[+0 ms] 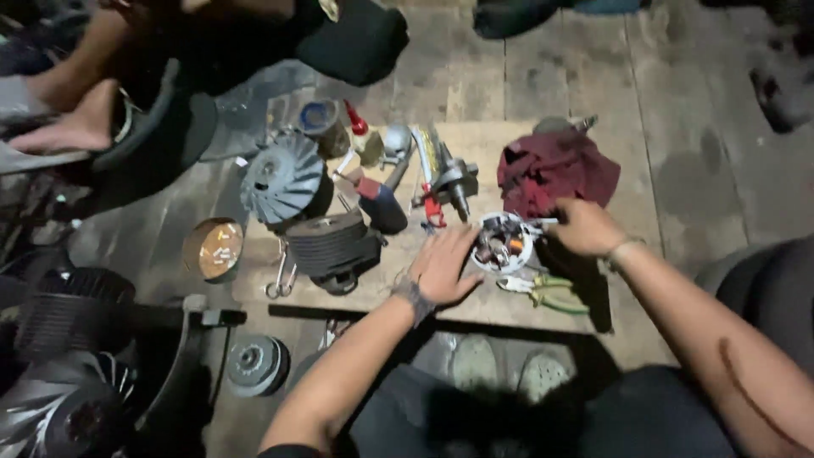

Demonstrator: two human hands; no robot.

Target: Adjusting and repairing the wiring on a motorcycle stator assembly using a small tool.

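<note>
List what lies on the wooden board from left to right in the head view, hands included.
Finned fan wheel → dark ribbed cylinder → left hand → round white stator with copper coils → green-handled pliers → right hand, with the dark red rag behind it.

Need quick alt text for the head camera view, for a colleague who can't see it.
Both hands rest on a round white part with copper coils on a wooden board: left hand beside it, right hand at its far edge. Green-handled pliers, a dark red rag, a finned metal cylinder and a fan wheel lie around it.
</note>
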